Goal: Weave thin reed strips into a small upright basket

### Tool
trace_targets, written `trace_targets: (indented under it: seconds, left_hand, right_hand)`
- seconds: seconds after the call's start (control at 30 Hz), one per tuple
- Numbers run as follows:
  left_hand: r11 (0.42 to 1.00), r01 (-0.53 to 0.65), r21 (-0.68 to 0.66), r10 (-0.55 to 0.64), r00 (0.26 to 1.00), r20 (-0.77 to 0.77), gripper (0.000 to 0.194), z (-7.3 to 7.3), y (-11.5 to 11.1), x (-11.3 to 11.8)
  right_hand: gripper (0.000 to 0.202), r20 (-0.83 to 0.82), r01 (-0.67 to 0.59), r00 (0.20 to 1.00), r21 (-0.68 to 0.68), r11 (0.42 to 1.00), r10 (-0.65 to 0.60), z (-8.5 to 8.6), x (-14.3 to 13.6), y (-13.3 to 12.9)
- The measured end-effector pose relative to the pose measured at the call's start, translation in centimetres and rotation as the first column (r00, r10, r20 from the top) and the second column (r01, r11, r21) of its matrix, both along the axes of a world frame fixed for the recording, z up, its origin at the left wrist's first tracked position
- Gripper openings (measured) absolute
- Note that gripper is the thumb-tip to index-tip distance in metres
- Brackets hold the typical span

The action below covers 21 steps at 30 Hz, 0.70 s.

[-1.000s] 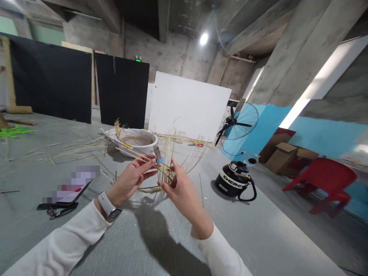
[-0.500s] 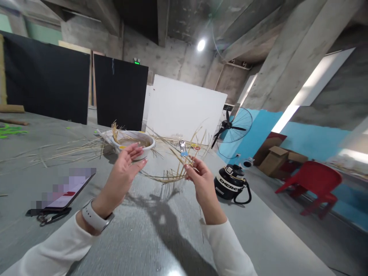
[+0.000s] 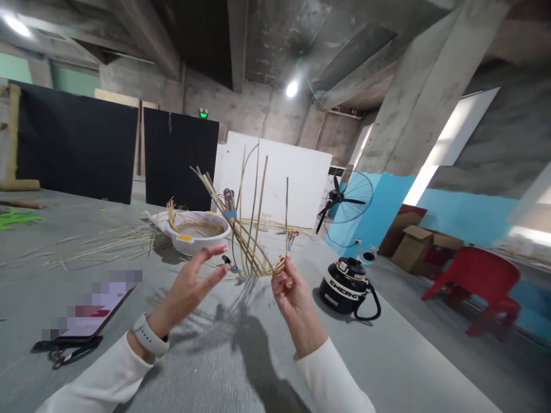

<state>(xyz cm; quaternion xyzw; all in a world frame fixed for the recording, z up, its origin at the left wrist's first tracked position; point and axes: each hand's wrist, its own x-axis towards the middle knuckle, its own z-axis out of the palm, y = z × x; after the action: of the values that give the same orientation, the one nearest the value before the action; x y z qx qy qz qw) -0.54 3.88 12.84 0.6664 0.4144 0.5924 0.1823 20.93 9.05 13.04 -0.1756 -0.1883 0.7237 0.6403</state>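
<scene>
A partly woven basket of thin straw-coloured strips (image 3: 257, 265) is held above the grey table, its long loose strips pointing up. My right hand (image 3: 293, 295) pinches its right end between thumb and fingers. A metal clip with a blue edge (image 3: 229, 202) grips some strips at the upper left of the weave. My left hand (image 3: 193, 287) is just left of the basket, thumb and fingers apart, with nothing in it. Behind the left hand stands a white basin (image 3: 189, 245) with a yellow patch on its rim and strips inside.
Loose strips (image 3: 107, 240) lie across the table's left. A phone (image 3: 97, 310) with a strap lies at front left. On the right stands a black jug marked ENERGY (image 3: 344, 287). Scissors (image 3: 293, 236) lie behind the basket. Beyond the table are a fan (image 3: 338, 197) and a red chair (image 3: 477, 281).
The basket has turned in my right hand, so its strips now stand upright and the clip sits farther left and higher. Both hands have moved slightly lower in view. My left hand stays open.
</scene>
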Motion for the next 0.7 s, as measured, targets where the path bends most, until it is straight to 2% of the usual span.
trace_targets:
  seconds: [0.07, 0.17, 0.3, 0.4, 0.5, 0.6, 0.7]
  left_hand:
    - [0.999, 0.032, -0.041, -0.034, 0.997, -0.071, 0.036, -0.3, 0.2, 0.2]
    - [0.991, 0.071, -0.114, -0.084, 0.990, -0.116, 0.027, -0.9, 0.9, -0.1]
    - [0.971, 0.148, -0.187, -0.168, 0.981, -0.099, 0.029, -1.5, 1.8, -1.0]
    - [0.971, 0.142, -0.191, -0.163, 0.981, -0.101, 0.028, -1.7, 2.2, -1.5]
    - [0.972, 0.141, -0.186, -0.162, 0.981, -0.105, 0.027, -1.8, 2.5, -1.8]
    - [0.966, 0.155, -0.209, -0.176, 0.981, -0.086, 0.026, -1.9, 2.6, -1.7]
    - [0.946, 0.199, -0.257, -0.217, 0.975, -0.042, 0.026, -2.0, 2.5, -1.2]
  right_hand:
    - [0.013, 0.081, -0.022, 0.996, -0.013, 1.000, 0.023, -1.6, -1.1, 0.3]
    - [0.016, 0.255, -0.012, 0.967, -0.014, 1.000, 0.016, -3.8, -2.4, 0.3]
    - [0.020, 0.475, -0.023, 0.879, -0.047, 0.999, 0.042, -4.8, -2.6, 0.3]
    - [0.023, 0.694, -0.029, 0.718, -0.052, 0.998, 0.057, -4.2, -1.3, 0.7]
    - [0.022, 0.850, -0.007, 0.526, 0.023, 1.000, -0.016, -2.8, 0.2, 0.8]
    - [0.022, 0.897, 0.040, 0.399, 0.191, 0.981, -0.191, -1.3, 0.7, 0.0]
    - [0.017, 0.863, -0.005, 0.242, 0.458, 0.889, -0.443, -0.3, -0.1, -1.4]
